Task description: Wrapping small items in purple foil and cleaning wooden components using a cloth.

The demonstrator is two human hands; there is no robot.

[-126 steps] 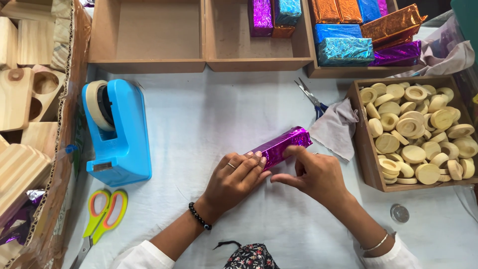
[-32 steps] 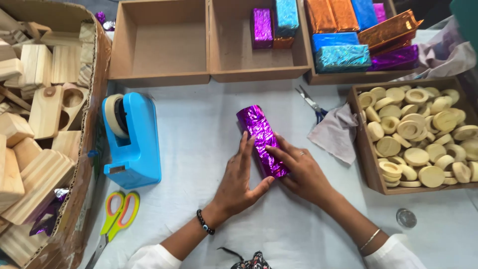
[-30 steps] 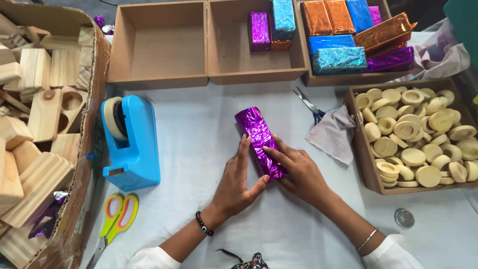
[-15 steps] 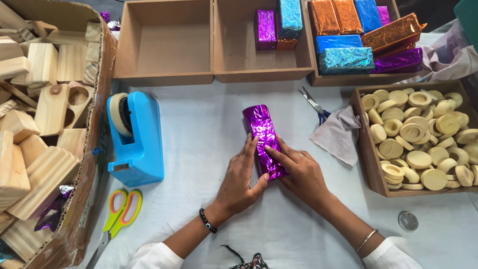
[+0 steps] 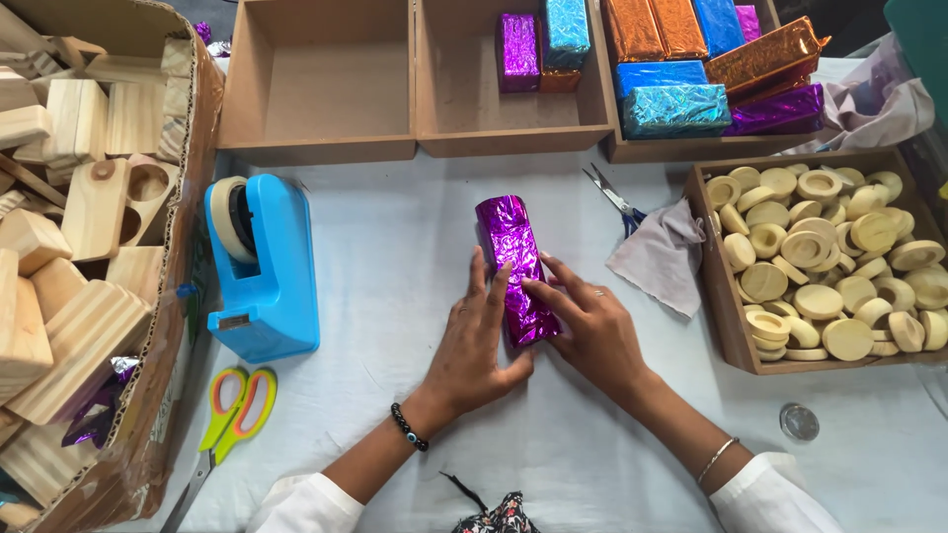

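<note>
Head view shows us both hands pressed onto a purple foil-wrapped oblong block (image 5: 515,268) that lies near the middle of the white-covered table (image 5: 395,237), its long axis running toward the far edge. Our left hand (image 5: 476,341) lies flat with fingers spread, touching the block's left side and near end. Our right hand (image 5: 583,324) rests against its right side, fingers extended onto the foil; neither hand is clenched, and the block stays on the table rather than lifted.

Left of the block stands a blue plastic tape dispenser (image 5: 265,265), and nearer the front left corner lie yellow-and-orange-handled scissors (image 5: 229,424). Along the left edge we see a cardboard box of pale wooden blocks (image 5: 74,247). At the right edge sits a wooden tray of round wooden discs (image 5: 834,262), with a grey cloth (image 5: 664,255) beside it. Along the far edge, shallow wooden trays (image 5: 415,128) hold more foil-wrapped blocks (image 5: 681,59) in several colours.
</note>
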